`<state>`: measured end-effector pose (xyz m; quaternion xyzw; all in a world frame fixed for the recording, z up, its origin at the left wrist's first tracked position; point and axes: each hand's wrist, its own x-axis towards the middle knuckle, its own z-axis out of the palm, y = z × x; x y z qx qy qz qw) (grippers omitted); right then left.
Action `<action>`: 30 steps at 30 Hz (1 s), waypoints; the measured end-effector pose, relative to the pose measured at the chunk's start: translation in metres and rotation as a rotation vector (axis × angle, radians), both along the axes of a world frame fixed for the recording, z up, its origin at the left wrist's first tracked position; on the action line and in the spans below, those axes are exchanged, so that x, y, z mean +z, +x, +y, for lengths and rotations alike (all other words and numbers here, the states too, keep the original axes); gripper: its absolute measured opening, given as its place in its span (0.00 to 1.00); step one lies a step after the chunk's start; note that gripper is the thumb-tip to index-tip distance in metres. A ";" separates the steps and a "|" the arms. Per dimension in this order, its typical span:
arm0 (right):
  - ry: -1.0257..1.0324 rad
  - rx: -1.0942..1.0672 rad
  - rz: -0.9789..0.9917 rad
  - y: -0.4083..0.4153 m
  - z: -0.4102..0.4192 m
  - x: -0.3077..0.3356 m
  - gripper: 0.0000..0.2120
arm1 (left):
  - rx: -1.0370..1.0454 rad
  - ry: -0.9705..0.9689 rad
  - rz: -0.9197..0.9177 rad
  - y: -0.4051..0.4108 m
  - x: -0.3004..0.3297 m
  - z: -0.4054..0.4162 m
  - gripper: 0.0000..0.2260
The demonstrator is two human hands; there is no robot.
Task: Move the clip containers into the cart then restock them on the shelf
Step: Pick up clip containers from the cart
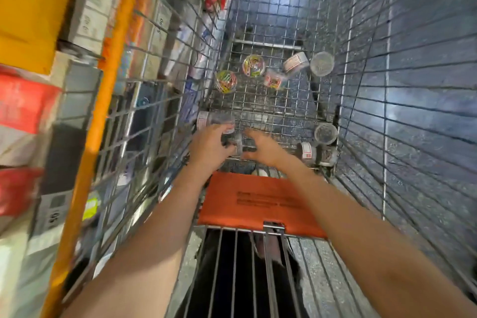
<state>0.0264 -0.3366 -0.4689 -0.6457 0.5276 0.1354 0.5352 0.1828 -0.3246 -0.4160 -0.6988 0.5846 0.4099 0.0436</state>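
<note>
cart point(361, 116): tubs lying loose on floor; left hand point(209, 148) gripping, seemingly, one tub point(233, 143) for restocking; right hand point(263, 148) spreading beside it.

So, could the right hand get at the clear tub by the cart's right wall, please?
Probably yes: the right hand is open and low in the cart, and the clear tub sits just beyond it with only bare mesh between them.
</note>
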 end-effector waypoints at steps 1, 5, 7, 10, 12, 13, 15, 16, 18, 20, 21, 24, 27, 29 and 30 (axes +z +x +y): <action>0.002 -0.002 0.002 0.001 0.000 -0.006 0.34 | 0.016 -0.020 0.002 0.000 -0.004 0.001 0.23; 0.021 -0.036 0.009 0.007 -0.001 -0.028 0.35 | -0.007 -0.048 -0.036 0.004 -0.016 0.008 0.23; 0.037 -0.039 0.017 0.010 -0.002 -0.036 0.35 | 0.015 -0.084 -0.005 0.007 -0.021 0.011 0.22; 0.026 -0.036 0.019 0.013 -0.001 -0.045 0.33 | 0.030 -0.104 0.006 0.009 -0.023 0.012 0.23; 0.010 -0.039 0.029 0.015 0.000 -0.049 0.31 | 0.031 -0.082 0.005 0.010 -0.023 0.013 0.24; 0.003 -0.043 0.030 0.016 0.000 -0.050 0.30 | 0.034 -0.075 0.011 0.011 -0.023 0.013 0.24; -0.005 -0.049 0.019 0.017 -0.002 -0.052 0.30 | 0.030 -0.070 0.020 0.014 -0.023 0.015 0.25; -0.010 -0.047 0.010 0.017 -0.002 -0.051 0.30 | 0.027 -0.066 0.018 0.015 -0.022 0.015 0.25; -0.021 -0.046 -0.003 0.015 -0.002 -0.049 0.30 | 0.029 -0.056 0.009 0.018 -0.021 0.017 0.24; -0.023 -0.054 -0.018 0.011 0.000 -0.046 0.31 | 0.021 -0.037 -0.011 0.018 -0.018 0.019 0.24; -0.019 -0.066 -0.027 0.008 0.001 -0.043 0.31 | 0.015 -0.031 -0.022 0.018 -0.017 0.020 0.24; 0.001 -0.119 -0.072 0.000 0.004 -0.031 0.32 | 0.001 -0.016 -0.035 0.016 -0.012 0.022 0.26; 0.004 -0.175 -0.103 -0.009 0.003 -0.014 0.31 | 0.008 0.004 -0.003 0.010 -0.005 0.023 0.30; 0.021 -0.222 -0.132 -0.013 0.001 0.002 0.31 | 0.020 0.021 0.014 0.005 0.001 0.024 0.33; 0.031 -0.239 -0.146 -0.015 -0.001 0.011 0.31 | 0.031 0.036 0.032 0.003 0.005 0.025 0.34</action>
